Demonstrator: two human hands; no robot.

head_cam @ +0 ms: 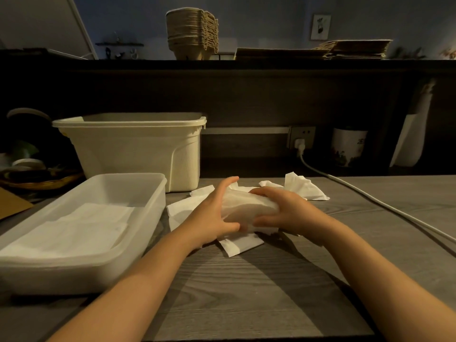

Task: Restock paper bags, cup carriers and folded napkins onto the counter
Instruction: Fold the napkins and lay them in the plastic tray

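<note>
A white napkin [246, 206] is held just above the grey worktop, between both hands. My left hand [214, 215] grips its left end and my right hand [288, 213] grips its right end. Several more loose napkins [306, 188] lie spread on the worktop under and behind the hands. A shallow clear tray [138, 233] at the left holds flat folded napkins [81, 228]. On the high dark counter at the back stand a stack of brown cup carriers [192, 33] and a flat pile of paper bags [355, 49].
A tall cream plastic bin [133, 146] stands behind the tray. A white cable [370, 196] runs from a wall socket [301, 138] across the right of the worktop. A white printed cup [348, 146] sits at the back right. Clutter lies at the far left.
</note>
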